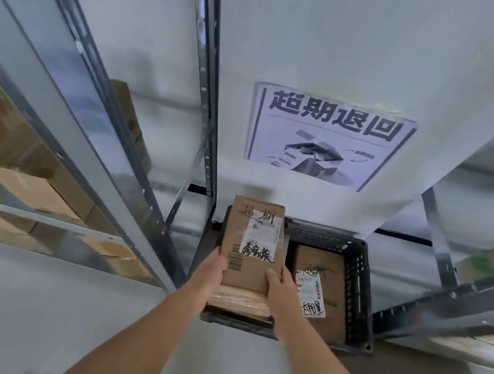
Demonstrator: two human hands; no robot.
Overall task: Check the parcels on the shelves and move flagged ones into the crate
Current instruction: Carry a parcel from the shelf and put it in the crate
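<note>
**Flagged parcel held over the crate, ready to go in**

Both forearms reach out from the bottom of the view and meet on one cardboard parcel [251,244]. The left hand [209,273] grips its lower left corner with the thumb laid over the top face beside the barcode; the right hand [279,289] grips the lower right corner the same way, thumb on top and fingers curled underneath out of sight. Holding it by the two near corners keeps the labelled face turned up, so the handwritten marker note and the white shipping label stay readable while it is carried.

This parcel sits above the left half of the black slatted crate [362,289], over another taped box [240,302] already lying there. Whether it rests on that box or hangs just clear of it cannot be told. In the right half of the crate lies a second parcel [320,289] bearing similar marker writing and a label, which suggests the crate collects the flagged ones.

A printed sign [327,138] on the white wall directly above the crate marks the spot. Metal shelving [151,171] stands to the left with brown boxes [29,184] left on its shelves, and more shelving rises on the right.

By my reading, the step is the placing itself: lowering the parcel flat and letting go.
</note>
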